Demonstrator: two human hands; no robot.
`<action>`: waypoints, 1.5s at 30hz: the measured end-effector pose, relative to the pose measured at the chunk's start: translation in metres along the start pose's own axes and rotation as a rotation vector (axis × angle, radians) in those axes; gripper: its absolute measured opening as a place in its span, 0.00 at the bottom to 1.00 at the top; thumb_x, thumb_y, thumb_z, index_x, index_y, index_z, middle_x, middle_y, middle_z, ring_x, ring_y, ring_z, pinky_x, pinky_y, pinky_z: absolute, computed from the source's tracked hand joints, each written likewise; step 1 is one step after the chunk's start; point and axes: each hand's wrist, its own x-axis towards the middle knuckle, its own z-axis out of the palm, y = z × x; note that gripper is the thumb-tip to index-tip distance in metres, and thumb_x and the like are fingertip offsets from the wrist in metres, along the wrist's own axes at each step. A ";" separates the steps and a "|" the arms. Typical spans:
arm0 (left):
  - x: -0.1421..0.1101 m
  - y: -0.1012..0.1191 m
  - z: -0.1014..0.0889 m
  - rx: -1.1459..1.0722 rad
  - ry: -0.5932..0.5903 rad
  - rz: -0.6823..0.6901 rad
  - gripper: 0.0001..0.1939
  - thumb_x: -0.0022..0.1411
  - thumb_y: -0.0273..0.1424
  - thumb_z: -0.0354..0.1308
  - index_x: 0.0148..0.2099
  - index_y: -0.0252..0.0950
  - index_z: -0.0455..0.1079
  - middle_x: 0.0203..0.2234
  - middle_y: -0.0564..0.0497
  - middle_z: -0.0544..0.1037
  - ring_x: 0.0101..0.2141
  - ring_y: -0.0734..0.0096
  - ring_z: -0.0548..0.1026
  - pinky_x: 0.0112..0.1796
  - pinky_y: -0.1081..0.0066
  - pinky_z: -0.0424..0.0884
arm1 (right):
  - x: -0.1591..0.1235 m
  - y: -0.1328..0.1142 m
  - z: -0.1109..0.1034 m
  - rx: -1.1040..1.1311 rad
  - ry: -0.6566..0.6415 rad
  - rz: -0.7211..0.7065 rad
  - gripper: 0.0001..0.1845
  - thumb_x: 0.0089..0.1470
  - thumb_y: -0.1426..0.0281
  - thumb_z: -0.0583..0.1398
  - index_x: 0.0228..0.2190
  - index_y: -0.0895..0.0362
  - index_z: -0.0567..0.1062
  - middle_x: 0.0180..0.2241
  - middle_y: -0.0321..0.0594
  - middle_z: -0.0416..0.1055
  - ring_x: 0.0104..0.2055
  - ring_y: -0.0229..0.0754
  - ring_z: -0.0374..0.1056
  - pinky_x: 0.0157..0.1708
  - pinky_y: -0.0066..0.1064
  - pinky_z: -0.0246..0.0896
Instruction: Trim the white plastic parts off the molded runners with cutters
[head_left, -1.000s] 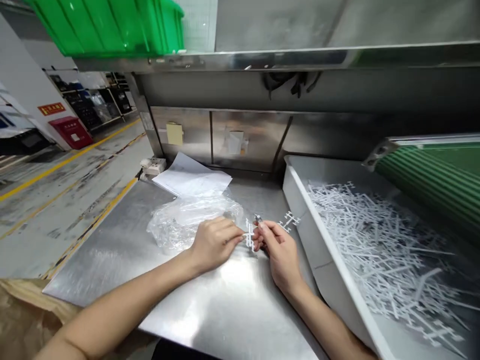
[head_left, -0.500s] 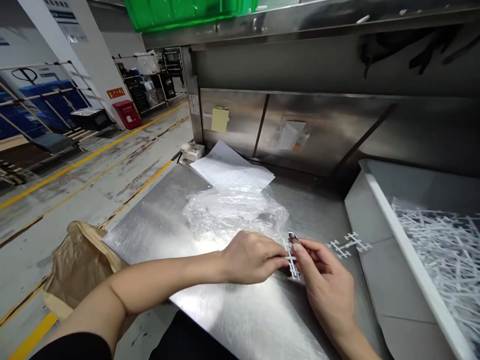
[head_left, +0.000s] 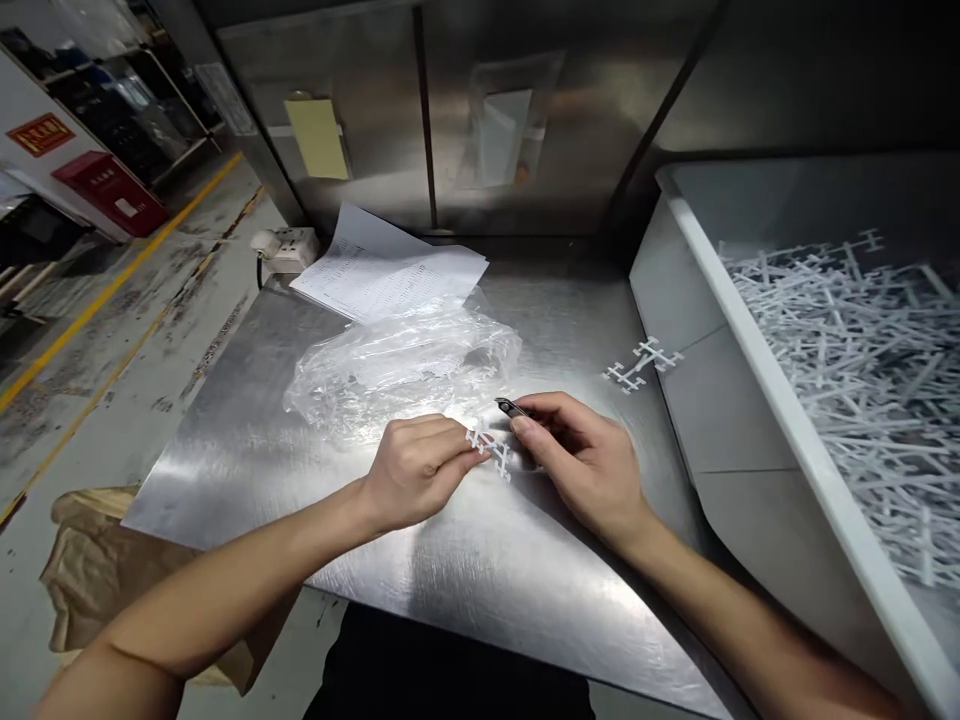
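My left hand (head_left: 420, 470) is closed in a pinch on a small branched white plastic sprue (head_left: 491, 450), held just above the metal table. Facing it from the right, my right hand (head_left: 589, 465) grips a small dark metal clipper (head_left: 512, 408), which looks like a nail clipper. Its tip points left, a little above the sprue and apart from it. Most of the clipper is hidden by the fingers. Another white sprue (head_left: 643, 365) lies on the table beyond my right hand, against the side of the grey bin (head_left: 694, 255).
Many white sprues (head_left: 847, 370) fill the bin on the right. Crumpled clear plastic bags (head_left: 409, 365) and printed papers (head_left: 390, 270) lie behind my hands. A power socket (head_left: 289, 248) sits at the table's back left corner. Below the left edge stands a brown paper bag (head_left: 97, 570).
The view has swung and tilted down. My hands have drawn slightly apart, and the sprue in my left hand is turned to a slant. The clipper stays in my right hand.
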 end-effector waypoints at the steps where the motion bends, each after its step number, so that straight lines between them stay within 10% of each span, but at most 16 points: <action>1: 0.000 -0.001 0.000 -0.004 -0.010 -0.004 0.11 0.78 0.28 0.60 0.40 0.36 0.80 0.29 0.49 0.85 0.29 0.69 0.81 0.34 0.70 0.75 | 0.000 -0.001 0.000 -0.004 -0.002 -0.016 0.14 0.67 0.57 0.67 0.42 0.53 0.85 0.31 0.38 0.81 0.30 0.42 0.73 0.30 0.34 0.70; 21: -0.001 0.000 0.001 0.036 -0.079 0.057 0.09 0.78 0.26 0.58 0.44 0.35 0.79 0.31 0.49 0.85 0.31 0.68 0.82 0.35 0.68 0.76 | -0.002 -0.008 -0.002 -0.122 -0.110 -0.234 0.10 0.70 0.62 0.66 0.43 0.53 0.86 0.37 0.41 0.85 0.36 0.45 0.80 0.36 0.35 0.73; 34: -0.001 -0.002 0.005 0.013 -0.055 0.012 0.10 0.78 0.28 0.60 0.39 0.36 0.76 0.25 0.54 0.77 0.25 0.73 0.74 0.30 0.71 0.69 | 0.000 -0.002 0.002 0.014 -0.160 0.022 0.10 0.69 0.62 0.65 0.40 0.53 0.85 0.32 0.37 0.82 0.33 0.43 0.75 0.32 0.34 0.64; 45: -0.001 -0.002 0.005 0.008 -0.066 -0.022 0.11 0.79 0.30 0.61 0.40 0.35 0.77 0.25 0.53 0.77 0.26 0.73 0.74 0.30 0.72 0.68 | 0.000 -0.002 0.000 0.024 -0.100 -0.038 0.10 0.68 0.61 0.66 0.40 0.54 0.84 0.29 0.35 0.78 0.29 0.40 0.69 0.29 0.32 0.62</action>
